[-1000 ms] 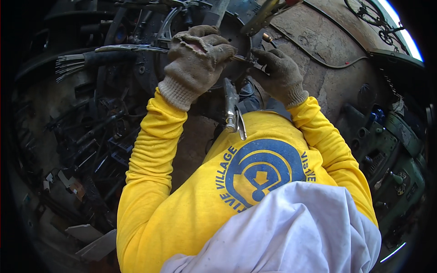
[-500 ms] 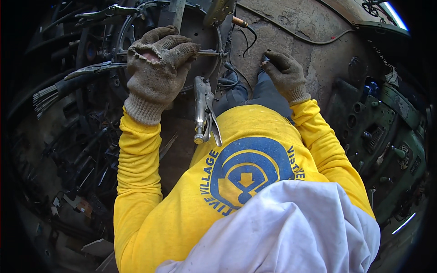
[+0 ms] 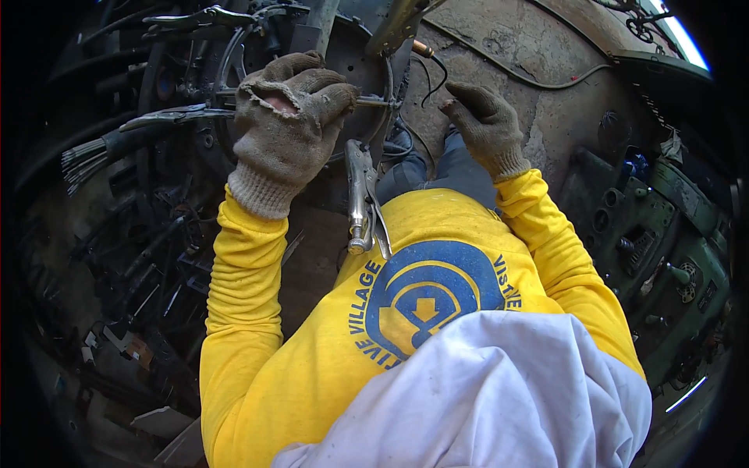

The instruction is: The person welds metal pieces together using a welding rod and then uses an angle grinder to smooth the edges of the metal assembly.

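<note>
Both hands wear grey-brown knit work gloves. My left hand (image 3: 292, 129), its glove torn over the back, is closed with bent fingers around a thin metal rod (image 3: 374, 101) that crosses a round dark metal frame (image 3: 343, 58). The palm side is hidden. Below those fingers, locking pliers (image 3: 363, 199) hang from the frame's near edge, handles toward my shirt. Over the floor, to the right of my legs, my right hand (image 3: 491, 129) is closed with thumb and forefinger brought near each other. Whatever may lie between their tips is too small to name.
More locking pliers (image 3: 175, 115) and another pair (image 3: 207, 17) grip the frame's left side. A bundle of thin rods (image 3: 87, 162) juts out at left. A wooden-handled tool (image 3: 423, 49) and a long cable (image 3: 511, 70) lie beyond. A green machine with levers (image 3: 663, 257) stands right.
The frame, pliers and my left hand appear shifted slightly right and down in the picture. My left hand keeps its hold. The right thumb and forefinger have changed position; a small bluish thing there no longer shows.
</note>
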The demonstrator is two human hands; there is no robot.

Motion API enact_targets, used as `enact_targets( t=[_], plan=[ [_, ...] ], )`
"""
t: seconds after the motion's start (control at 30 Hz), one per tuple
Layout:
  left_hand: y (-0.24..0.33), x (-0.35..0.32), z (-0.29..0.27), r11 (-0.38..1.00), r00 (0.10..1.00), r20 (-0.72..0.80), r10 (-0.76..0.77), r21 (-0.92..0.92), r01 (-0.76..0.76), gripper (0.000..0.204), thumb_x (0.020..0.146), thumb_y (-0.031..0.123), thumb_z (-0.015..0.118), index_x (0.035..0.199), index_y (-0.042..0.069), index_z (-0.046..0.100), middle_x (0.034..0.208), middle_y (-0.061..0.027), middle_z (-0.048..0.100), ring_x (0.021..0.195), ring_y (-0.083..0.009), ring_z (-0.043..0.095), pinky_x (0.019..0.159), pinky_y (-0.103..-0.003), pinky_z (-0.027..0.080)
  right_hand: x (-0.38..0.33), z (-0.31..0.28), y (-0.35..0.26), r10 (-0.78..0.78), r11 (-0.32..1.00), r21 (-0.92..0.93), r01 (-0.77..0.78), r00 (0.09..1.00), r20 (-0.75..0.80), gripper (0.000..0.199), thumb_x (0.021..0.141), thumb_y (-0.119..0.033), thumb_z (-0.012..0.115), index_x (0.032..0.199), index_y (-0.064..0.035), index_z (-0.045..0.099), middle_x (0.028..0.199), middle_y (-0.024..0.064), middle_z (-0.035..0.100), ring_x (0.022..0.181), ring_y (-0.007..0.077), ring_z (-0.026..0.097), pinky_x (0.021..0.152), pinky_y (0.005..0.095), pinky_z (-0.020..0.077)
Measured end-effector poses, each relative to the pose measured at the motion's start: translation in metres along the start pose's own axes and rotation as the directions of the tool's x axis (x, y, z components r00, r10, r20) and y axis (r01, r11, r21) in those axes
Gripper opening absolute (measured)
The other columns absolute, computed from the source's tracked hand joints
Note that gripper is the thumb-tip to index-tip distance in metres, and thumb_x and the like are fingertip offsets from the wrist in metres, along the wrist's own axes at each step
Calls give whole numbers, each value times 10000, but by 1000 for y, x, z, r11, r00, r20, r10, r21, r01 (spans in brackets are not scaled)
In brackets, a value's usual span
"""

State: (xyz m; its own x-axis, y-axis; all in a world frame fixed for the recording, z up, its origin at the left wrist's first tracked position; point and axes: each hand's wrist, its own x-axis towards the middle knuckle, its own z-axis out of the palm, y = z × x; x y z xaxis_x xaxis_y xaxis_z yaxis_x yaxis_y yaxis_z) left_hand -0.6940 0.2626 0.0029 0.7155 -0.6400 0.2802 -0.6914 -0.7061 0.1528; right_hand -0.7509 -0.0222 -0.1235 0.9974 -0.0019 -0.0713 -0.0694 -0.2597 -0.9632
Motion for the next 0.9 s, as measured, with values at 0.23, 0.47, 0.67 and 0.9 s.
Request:
enact_targets(
  t=[0.23, 0.47, 0.67, 0.9],
  plan=[
    [4, 12, -8, 997, 997, -75, -29, -74, 23, 229, 679, 146, 819, 902, 142, 767, 970, -33, 760, 1032, -304, 702, 896, -443, 561, 57, -47, -43, 11, 962, 257, 97, 921, -389, 248, 1002, -165, 703, 1189, -4, 730, 958, 39, 717, 776, 88, 638, 702, 222, 517],
    [-1, 0, -4, 998, 996, -78, -39, -47, 35, 182, 702, 214, 807, 871, 172, 753, 939, 11, 750, 1008, -263, 704, 859, -420, 550, 216, -15, -210, -422, 829, 373, 416, 904, -70, 371, 1014, -193, 675, 1338, -16, 642, 1115, 96, 751, 959, 129, 682, 801, 260, 538],
    [3, 5, -5, 997, 997, -17, -80, -16, 79, 146, 740, 235, 803, 874, 204, 754, 969, 52, 747, 1080, -214, 680, 936, -419, 478, 372, 96, -263, -457, 843, -145, 517, 833, 311, 934, 900, -524, 753, 1534, 62, 394, 1314, 173, 678, 1005, 208, 688, 882, 320, 541],
    [6, -11, -4, 991, 991, -22, -133, -40, 132, 141, 798, 286, 767, 927, 227, 768, 1008, 58, 750, 1112, -219, 669, 947, -450, 458, 422, 205, -292, -360, 868, -139, 476, 798, 483, 916, 822, -580, 768, 1434, 54, 520, 1243, 229, 662, 1078, 280, 634, 938, 371, 507]
  ],
)
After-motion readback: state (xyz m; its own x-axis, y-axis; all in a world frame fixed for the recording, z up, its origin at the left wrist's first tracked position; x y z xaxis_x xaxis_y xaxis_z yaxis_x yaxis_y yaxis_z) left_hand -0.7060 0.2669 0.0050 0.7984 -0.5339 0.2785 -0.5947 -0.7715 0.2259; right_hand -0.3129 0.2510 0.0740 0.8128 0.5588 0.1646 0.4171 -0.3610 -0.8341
